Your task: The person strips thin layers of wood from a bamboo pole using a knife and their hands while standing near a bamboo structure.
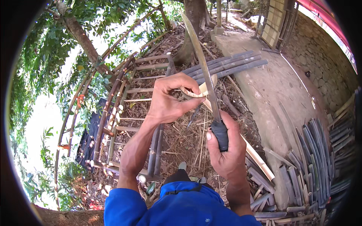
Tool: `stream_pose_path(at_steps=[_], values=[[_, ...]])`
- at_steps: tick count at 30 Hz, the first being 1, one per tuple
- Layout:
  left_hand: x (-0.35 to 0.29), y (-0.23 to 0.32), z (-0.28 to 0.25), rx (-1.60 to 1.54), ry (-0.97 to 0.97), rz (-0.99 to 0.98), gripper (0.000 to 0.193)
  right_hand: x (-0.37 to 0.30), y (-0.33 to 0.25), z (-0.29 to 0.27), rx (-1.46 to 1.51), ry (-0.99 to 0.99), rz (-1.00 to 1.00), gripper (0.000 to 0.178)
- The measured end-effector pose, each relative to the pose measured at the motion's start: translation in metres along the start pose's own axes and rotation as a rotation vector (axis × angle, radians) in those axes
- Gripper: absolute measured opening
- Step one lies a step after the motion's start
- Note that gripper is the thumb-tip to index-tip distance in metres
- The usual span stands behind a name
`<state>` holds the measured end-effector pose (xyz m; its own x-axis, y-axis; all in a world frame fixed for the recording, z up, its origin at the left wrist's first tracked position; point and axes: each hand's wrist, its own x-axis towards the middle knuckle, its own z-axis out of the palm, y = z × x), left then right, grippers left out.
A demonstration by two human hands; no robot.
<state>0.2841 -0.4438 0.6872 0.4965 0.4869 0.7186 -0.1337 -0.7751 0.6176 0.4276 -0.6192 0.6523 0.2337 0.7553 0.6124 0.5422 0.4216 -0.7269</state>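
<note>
My right hand (225, 147) grips the black handle of a long machete (203, 64), whose blade rises up and slightly left across the picture. My left hand (170, 98) pinches a thin pale bamboo strip (203, 91) that curls against the blade just left of it. A longer pale bamboo piece (259, 160) runs from behind the blade down to the right, past my right wrist. Both blue sleeves (181, 207) fill the lower edge.
A bamboo ladder-like frame (124, 109) lies on the leaf-strewn ground at the left. Dark split bamboo slats (230, 66) lie beyond my hands, and several more are stacked at the right (316, 165). A concrete slab (275, 86), stone wall and tree trunk (196, 22) stand behind.
</note>
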Motion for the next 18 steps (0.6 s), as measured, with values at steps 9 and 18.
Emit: stream_pose_path(at_steps=[9, 18], values=[[-0.008, 0.004, 0.004, -0.024, -0.02, -0.016, 0.026, -0.008, -0.007, -0.001, 0.023, -0.041, -0.013, 0.052], [-0.01, 0.005, 0.008, 0.013, -0.02, -0.008, 0.028, -0.012, -0.005, -0.002, -0.011, -0.021, -0.038, 0.049]])
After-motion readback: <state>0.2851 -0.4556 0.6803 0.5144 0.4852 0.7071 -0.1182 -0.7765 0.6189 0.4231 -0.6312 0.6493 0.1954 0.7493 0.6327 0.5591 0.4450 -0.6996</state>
